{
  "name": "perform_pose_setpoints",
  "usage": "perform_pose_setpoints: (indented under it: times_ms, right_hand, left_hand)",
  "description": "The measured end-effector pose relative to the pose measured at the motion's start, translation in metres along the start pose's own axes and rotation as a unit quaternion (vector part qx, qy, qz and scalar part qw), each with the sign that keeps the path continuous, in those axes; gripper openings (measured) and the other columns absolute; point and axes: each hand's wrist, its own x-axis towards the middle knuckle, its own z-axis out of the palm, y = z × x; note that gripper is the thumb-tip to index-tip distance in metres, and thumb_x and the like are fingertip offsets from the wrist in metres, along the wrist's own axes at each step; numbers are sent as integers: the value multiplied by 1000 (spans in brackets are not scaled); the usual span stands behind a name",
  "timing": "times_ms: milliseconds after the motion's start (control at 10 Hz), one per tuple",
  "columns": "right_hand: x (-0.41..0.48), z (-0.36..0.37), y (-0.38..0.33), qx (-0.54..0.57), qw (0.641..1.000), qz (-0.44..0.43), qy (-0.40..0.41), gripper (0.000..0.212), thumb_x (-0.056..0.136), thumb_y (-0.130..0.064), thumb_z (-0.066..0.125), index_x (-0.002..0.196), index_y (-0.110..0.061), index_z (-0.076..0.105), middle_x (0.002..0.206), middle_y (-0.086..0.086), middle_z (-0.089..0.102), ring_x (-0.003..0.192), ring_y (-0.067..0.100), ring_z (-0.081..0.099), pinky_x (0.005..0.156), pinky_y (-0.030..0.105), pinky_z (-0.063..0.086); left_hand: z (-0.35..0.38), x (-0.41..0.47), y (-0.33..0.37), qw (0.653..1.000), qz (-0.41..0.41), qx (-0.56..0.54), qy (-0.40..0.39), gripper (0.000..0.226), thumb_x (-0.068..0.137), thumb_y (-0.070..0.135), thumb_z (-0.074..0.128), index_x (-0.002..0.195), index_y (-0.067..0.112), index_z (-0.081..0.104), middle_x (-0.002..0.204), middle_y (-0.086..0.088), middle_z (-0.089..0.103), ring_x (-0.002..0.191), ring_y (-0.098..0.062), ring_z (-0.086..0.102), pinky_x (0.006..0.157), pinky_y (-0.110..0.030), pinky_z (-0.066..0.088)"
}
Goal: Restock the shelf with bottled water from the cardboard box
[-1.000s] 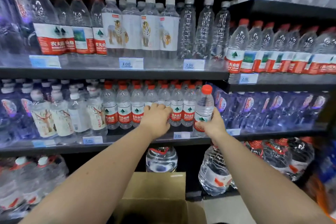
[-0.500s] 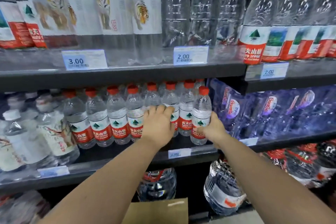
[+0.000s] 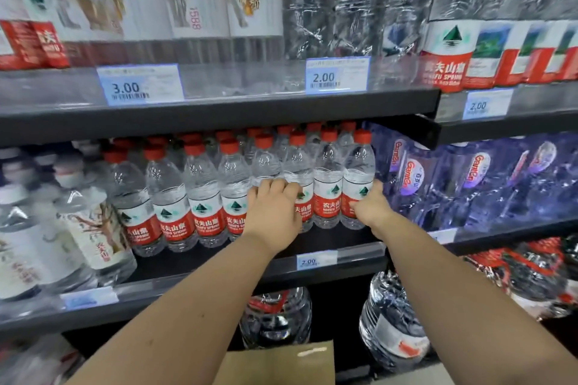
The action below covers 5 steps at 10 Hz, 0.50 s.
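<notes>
A row of small red-capped water bottles [image 3: 203, 197] with red labels stands on the middle shelf [image 3: 312, 272]. My left hand [image 3: 273, 212] grips one bottle [image 3: 266, 162] in that row, fingers curled over its body. My right hand [image 3: 370, 206] holds the rightmost bottle [image 3: 358, 178] at its label; that bottle stands upright on the shelf at the end of the row. The cardboard box [image 3: 275, 362] shows only as a flap at the bottom edge, below my arms.
Blue wrapped bottle packs [image 3: 469, 178] sit right beside the rightmost bottle. White-capped bottles [image 3: 87, 222] stand to the left. The upper shelf [image 3: 219, 109] hangs low over the caps. Large water jugs [image 3: 391, 322] fill the bottom shelf.
The right hand has brought its bottle down from a raised spot onto the shelf at the row's right end. The view has moved closer to the shelf. The left hand stays on its bottle.
</notes>
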Motion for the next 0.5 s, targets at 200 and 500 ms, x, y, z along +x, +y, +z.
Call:
perform_pose_setpoints:
  times_ms: [200,500]
  right_hand:
    - [-2,12,3,19,998,-26,61,69,72,-17,79,130,-15,43,128,14,57,120,35,55,101,51,46]
    - [-127,-19,-53,-201,936,-286,39,55,82,-16,67,133,-23,48,137,2,45,129,24,31,109,32,27]
  left_hand:
    - [6,-2,0,1000,-4,8,4,46,88,26,51,134,28,47,135,3,47,126,-23,36,111,-44,24]
    - [-84,-39,17,997,-24,69,0,45,88,31,52,133,26,50,132,0,52,124,-27,40,107,-44,26]
